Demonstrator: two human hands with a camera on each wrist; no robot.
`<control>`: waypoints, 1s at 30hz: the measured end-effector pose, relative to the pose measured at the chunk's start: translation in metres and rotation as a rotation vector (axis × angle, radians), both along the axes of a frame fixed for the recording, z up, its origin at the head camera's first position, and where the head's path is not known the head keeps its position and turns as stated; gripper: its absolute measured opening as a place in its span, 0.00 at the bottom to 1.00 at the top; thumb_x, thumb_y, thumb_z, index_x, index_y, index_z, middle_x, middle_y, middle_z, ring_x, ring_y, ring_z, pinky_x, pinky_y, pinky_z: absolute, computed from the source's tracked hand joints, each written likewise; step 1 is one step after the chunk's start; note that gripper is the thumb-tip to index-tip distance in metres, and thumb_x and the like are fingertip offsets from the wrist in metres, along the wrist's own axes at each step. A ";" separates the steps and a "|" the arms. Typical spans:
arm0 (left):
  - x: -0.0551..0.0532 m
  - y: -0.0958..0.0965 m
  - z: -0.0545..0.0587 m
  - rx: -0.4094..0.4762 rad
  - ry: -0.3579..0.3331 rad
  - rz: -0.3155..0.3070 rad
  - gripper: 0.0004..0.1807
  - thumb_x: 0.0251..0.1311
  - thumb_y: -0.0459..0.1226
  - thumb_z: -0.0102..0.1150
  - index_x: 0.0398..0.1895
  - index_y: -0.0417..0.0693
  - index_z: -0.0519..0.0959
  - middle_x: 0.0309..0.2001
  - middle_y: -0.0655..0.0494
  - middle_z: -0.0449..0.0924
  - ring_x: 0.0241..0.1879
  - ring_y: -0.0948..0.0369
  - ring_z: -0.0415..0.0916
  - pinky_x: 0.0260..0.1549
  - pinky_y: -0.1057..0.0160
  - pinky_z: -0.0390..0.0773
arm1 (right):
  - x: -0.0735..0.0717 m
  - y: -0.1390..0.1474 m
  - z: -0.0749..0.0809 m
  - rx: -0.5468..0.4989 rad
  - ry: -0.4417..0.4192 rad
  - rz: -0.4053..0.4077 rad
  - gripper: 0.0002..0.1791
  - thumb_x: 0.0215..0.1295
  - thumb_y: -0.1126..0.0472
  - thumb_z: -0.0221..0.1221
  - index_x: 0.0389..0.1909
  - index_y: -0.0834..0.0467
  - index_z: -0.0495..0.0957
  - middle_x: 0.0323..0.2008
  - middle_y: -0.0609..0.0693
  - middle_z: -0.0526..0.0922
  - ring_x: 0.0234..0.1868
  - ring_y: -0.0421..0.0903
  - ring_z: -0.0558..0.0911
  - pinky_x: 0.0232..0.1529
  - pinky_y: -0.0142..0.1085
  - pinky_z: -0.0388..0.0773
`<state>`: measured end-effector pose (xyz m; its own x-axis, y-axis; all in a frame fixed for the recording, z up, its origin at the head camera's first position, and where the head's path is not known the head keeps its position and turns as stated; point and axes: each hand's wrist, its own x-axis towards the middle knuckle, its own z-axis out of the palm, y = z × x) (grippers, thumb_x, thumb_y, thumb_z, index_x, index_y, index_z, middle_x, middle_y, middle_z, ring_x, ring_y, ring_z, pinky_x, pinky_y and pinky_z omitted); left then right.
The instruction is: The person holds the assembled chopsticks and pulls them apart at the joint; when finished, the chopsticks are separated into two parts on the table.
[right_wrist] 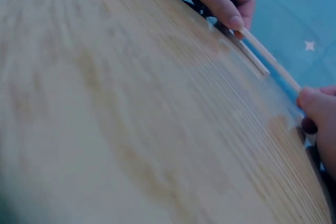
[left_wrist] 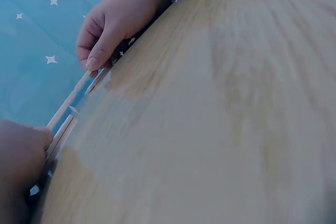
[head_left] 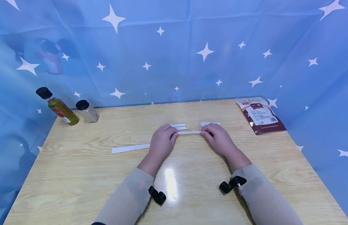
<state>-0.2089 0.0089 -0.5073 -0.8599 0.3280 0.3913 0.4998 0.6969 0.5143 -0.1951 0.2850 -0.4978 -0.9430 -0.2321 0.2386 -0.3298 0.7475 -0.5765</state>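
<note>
A thin white stick (head_left: 189, 132) spans between both hands just above the table. My left hand (head_left: 162, 140) pinches its left end between thumb and fingers, and my right hand (head_left: 219, 140) pinches the right end. In the left wrist view the stick (left_wrist: 68, 100) runs straight, with the right thumb pressed on its far end. The right wrist view shows the same stick (right_wrist: 273, 61) between the two thumbs. Behind the hands lie more white sticks (head_left: 179, 126), partly covered by the left hand, and a short row (head_left: 210, 123) beyond the right. Several longer sticks (head_left: 130, 148) lie left of the left hand.
At the back left stand an oil bottle (head_left: 62, 110) with a black cap and a small black-lidded jar (head_left: 89, 112). A brown and white food pouch (head_left: 261, 115) lies at the back right. A blue starred cloth (head_left: 174, 75) hangs behind the wooden table (head_left: 78, 181).
</note>
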 end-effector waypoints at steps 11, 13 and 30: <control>-0.003 -0.002 -0.001 0.047 0.028 0.016 0.04 0.72 0.37 0.70 0.42 0.48 0.90 0.42 0.55 0.86 0.43 0.54 0.81 0.46 0.57 0.82 | 0.000 0.001 0.001 -0.049 0.060 -0.019 0.06 0.77 0.59 0.65 0.46 0.56 0.88 0.44 0.51 0.88 0.46 0.51 0.82 0.50 0.50 0.77; -0.003 -0.001 -0.001 0.047 0.038 0.020 0.04 0.71 0.37 0.70 0.41 0.48 0.91 0.42 0.55 0.85 0.42 0.54 0.79 0.45 0.57 0.81 | 0.001 0.002 0.001 -0.038 0.128 -0.006 0.06 0.75 0.60 0.67 0.46 0.56 0.89 0.43 0.50 0.88 0.48 0.51 0.82 0.51 0.50 0.77; -0.003 -0.004 -0.006 0.084 0.236 0.026 0.05 0.61 0.35 0.79 0.40 0.48 0.94 0.36 0.51 0.82 0.37 0.51 0.74 0.40 0.54 0.77 | -0.008 0.029 -0.004 0.093 0.350 0.007 0.09 0.64 0.61 0.76 0.45 0.56 0.93 0.42 0.55 0.85 0.48 0.56 0.76 0.50 0.51 0.73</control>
<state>-0.2123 0.0048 -0.5137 -0.7491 0.2647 0.6073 0.5956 0.6705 0.4424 -0.2036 0.3136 -0.5014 -0.8060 -0.2742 0.5245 -0.5008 0.7884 -0.3573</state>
